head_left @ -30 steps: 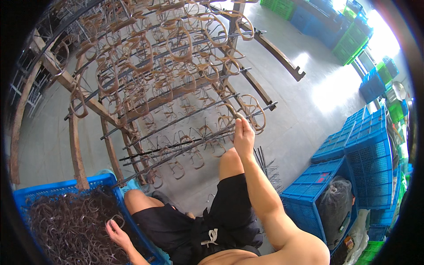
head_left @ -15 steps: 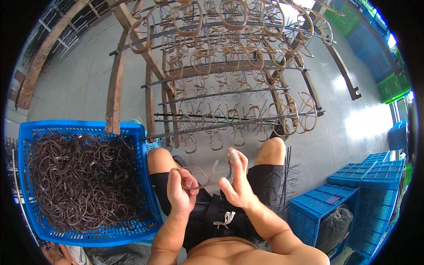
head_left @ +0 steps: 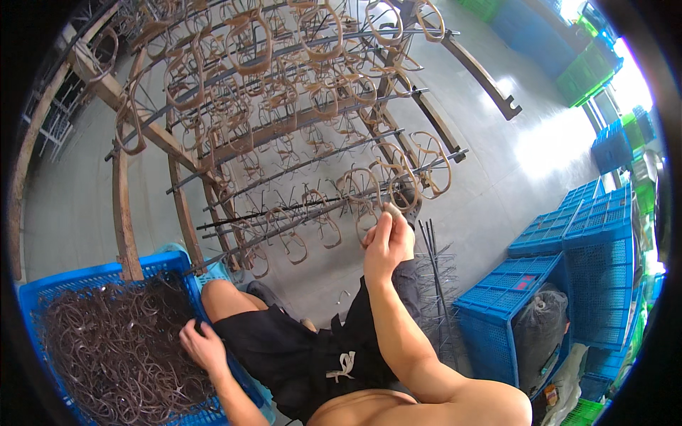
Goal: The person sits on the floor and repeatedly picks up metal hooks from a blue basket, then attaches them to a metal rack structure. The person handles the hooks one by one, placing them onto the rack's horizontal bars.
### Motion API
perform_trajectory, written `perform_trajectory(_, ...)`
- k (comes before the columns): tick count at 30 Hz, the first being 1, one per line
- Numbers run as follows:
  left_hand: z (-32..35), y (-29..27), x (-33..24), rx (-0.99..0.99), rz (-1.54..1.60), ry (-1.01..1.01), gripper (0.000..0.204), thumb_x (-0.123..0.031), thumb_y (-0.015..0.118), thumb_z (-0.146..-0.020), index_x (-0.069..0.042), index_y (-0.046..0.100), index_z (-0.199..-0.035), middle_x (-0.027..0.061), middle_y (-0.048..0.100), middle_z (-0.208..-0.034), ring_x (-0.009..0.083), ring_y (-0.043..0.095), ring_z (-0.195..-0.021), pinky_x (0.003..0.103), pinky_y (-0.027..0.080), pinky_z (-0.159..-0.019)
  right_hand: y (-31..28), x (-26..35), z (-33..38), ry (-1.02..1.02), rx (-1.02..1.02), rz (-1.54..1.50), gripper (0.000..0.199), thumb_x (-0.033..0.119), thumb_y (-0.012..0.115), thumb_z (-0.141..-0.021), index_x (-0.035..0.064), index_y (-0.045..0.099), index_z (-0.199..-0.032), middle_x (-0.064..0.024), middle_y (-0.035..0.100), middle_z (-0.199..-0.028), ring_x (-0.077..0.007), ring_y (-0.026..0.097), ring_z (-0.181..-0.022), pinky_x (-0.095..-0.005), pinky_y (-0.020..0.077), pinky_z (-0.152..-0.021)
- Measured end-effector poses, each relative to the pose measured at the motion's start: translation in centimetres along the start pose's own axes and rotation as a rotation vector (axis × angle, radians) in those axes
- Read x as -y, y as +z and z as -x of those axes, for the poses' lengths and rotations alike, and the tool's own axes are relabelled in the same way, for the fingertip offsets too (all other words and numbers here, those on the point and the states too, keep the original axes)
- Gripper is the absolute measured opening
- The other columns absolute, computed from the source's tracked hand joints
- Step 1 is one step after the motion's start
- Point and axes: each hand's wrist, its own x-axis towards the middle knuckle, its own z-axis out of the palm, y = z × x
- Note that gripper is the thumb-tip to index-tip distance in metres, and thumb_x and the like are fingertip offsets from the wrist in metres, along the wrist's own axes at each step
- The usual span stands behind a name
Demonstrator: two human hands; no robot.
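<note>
Head view shows the right hand (head_left: 390,245) pinched beside brown loops (head_left: 416,196) at the lower right of the rack (head_left: 126,220), the left hand (head_left: 206,348) loosely bent over dark strips (head_left: 106,348) by the basket (head_left: 85,275)'s right edge, both holds unclear.

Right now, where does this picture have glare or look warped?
Head view, upper right: the bright opening is blown out; head view, right: a white reflection washes over the grey floor; head view, far left: the wooden post bows near the black rim; head view, centre: whether the right hand holds anything in its fingers is too small to tell.
</note>
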Motion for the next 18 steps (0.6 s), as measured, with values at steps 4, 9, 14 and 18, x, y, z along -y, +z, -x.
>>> perform_trajectory(4, 0.6, 0.6, 5.7, 0.524, -0.468, -0.325, 0.037, -0.015, 0.052, -0.084, -0.003, 0.046, -0.118, 0.0213, 0.049, -0.118, 0.0376, 0.049, -0.108, 0.047, 0.04, -0.091, 1.3, -0.8, -1.2, 0.072, -0.083, 0.05, 0.024, 0.02, 0.045, -0.096, 0.0039, 0.052, -0.112, 0.0025, 0.047, -0.06, -0.0048, 0.041, -0.048, -0.0191, 0.034, -0.043)
perform_trajectory(9, 0.8, 3.4, 8.5, 0.533, -0.247, -0.569, 0.035, -0.018, 0.043, -0.087, 0.001, 0.049, -0.116, 0.0252, 0.055, -0.114, 0.0397, 0.052, -0.107, 0.046, 0.042, -0.091, 2.6, -2.9, -1.9, 0.088, -0.107, -0.121, 0.025, 0.021, 0.044, -0.096, 0.0038, 0.052, -0.112, 0.0008, 0.048, -0.059, -0.0065, 0.045, -0.049, -0.0205, 0.037, -0.044)
perform_trajectory(14, 0.0, 3.8, 10.9, 0.367, 0.094, -0.932, 0.041, -0.026, 0.036, -0.094, 0.001, 0.049, -0.122, 0.0221, 0.05, -0.122, 0.0379, 0.049, -0.11, 0.045, 0.041, -0.092, 2.8, -2.6, -2.1, 0.191, -0.107, -0.308, 0.02, 0.022, 0.045, -0.096, 0.0031, 0.052, -0.094, -0.0013, 0.048, -0.058, -0.0104, 0.047, -0.047, -0.0232, 0.0394, -0.043)
perform_trajectory(18, 1.1, 1.0, 7.6, 0.189, -0.052, -0.552, 0.028, -0.019, 0.046, -0.086, 0.002, 0.057, -0.103, 0.0231, 0.06, -0.102, 0.0404, 0.056, -0.093, 0.045, 0.044, -0.082, 3.0, -1.6, -2.3, 0.264, -0.169, -0.346, 0.025, 0.022, 0.046, -0.095, 0.0052, 0.045, -0.076, -0.0019, 0.048, -0.057, -0.0118, 0.046, -0.044, -0.0247, 0.0384, -0.04)
